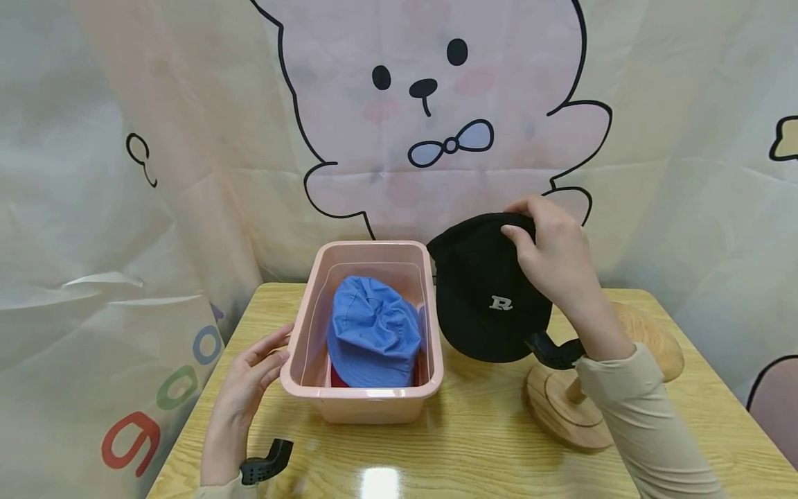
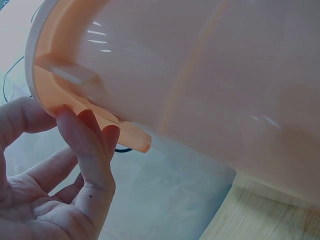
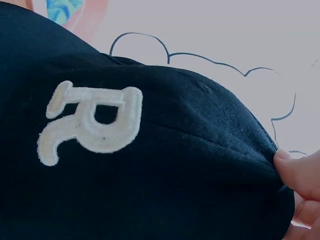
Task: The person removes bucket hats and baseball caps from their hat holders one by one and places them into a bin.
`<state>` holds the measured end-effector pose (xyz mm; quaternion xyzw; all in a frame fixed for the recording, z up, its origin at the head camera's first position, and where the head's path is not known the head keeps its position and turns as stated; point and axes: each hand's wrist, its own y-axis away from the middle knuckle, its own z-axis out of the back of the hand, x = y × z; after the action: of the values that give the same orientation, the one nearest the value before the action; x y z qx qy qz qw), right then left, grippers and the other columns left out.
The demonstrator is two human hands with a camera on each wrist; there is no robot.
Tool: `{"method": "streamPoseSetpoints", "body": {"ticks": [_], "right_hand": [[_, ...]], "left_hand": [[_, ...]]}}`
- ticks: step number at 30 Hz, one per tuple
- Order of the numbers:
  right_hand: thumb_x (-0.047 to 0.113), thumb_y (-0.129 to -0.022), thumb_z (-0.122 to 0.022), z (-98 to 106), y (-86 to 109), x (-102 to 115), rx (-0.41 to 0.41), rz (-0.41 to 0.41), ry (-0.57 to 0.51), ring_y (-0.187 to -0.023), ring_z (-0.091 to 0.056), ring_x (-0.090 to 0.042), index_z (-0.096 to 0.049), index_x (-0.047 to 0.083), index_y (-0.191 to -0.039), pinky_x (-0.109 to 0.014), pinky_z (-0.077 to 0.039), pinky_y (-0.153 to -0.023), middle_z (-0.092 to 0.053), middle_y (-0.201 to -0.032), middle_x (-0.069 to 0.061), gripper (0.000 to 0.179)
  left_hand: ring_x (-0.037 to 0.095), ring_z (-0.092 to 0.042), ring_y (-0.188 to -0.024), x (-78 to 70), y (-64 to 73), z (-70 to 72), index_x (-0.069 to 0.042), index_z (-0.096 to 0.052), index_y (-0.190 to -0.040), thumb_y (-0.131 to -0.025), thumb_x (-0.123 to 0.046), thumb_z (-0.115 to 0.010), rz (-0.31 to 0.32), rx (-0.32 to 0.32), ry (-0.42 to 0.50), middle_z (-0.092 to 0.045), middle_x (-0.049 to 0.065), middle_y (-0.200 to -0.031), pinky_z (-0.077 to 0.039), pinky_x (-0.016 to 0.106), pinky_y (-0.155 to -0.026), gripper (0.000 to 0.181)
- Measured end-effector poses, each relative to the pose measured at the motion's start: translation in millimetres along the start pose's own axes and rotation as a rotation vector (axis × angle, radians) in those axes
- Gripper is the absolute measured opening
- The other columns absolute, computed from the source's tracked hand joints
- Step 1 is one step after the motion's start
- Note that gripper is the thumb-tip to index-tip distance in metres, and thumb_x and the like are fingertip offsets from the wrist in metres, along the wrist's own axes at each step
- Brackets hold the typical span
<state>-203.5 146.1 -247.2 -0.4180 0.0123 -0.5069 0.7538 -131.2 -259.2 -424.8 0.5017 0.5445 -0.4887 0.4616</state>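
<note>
My right hand (image 1: pixel 551 253) pinches a black cap (image 1: pixel 474 277) at its crown and holds it up, just right of the bin. A white letter R (image 3: pixel 95 117) stands out on the cap's front in the right wrist view. Below the crown the cap's brim hangs toward the table. At the left, my left hand (image 1: pixel 252 378) grips the rim of a pink plastic bin (image 1: pixel 361 393); its fingertips (image 2: pixel 67 117) show at the rim's underside in the left wrist view. Inside the bin lies a blue cap (image 1: pixel 374 333), with something dark red (image 1: pixel 338 378) partly hidden beneath it.
A wooden stand (image 1: pixel 570 409) with a round base and a rounded wooden head (image 1: pixel 654 339) is on the right of the wood-grain table (image 1: pixel 474 443), partly behind my right forearm. A curtain printed with a bear (image 1: pixel 436 187) hangs behind the table.
</note>
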Motion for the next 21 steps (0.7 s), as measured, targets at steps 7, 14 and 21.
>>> {"method": "streamPoseSetpoints", "body": {"ticks": [7, 14, 21], "right_hand": [[0.005, -0.092, -0.06, 5.6, -0.9, 8.1, -0.014, 0.028, -0.022, -0.1, -0.057, -0.034, -0.063, 0.0, -0.109, -0.051, -0.043, -0.09, -0.064, -0.106, -0.018, 0.018], [0.006, -0.091, -0.061, 8.6, -2.3, 14.0, -0.03, 0.05, -0.019, -0.099, -0.058, -0.032, -0.063, 0.002, -0.108, -0.049, -0.044, -0.089, -0.065, -0.106, -0.016, 0.017], [0.006, -0.091, -0.062, 13.9, -3.3, 21.0, -0.041, 0.075, -0.021, -0.099, -0.058, -0.032, -0.063, 0.001, -0.108, -0.048, -0.044, -0.088, -0.066, -0.106, -0.016, 0.017]], "left_hand": [[0.003, -0.064, -0.098, -1.3, 0.2, -0.7, 0.002, -0.05, -0.137, -0.095, -0.002, -0.055, -0.001, 0.0, 0.003, -0.065, -0.009, -0.107, -0.054, 0.017, -0.082, 0.043], [0.004, -0.063, -0.098, -1.7, 0.7, -1.1, 0.0, -0.053, -0.136, -0.094, -0.003, -0.055, 0.012, -0.011, -0.009, -0.066, -0.009, -0.106, -0.055, 0.017, -0.082, 0.042], [0.004, -0.063, -0.098, -1.1, 0.8, -0.7, 0.001, -0.052, -0.136, -0.095, -0.003, -0.054, -0.006, 0.006, -0.012, -0.065, -0.009, -0.107, -0.055, 0.017, -0.081, 0.042]]}}
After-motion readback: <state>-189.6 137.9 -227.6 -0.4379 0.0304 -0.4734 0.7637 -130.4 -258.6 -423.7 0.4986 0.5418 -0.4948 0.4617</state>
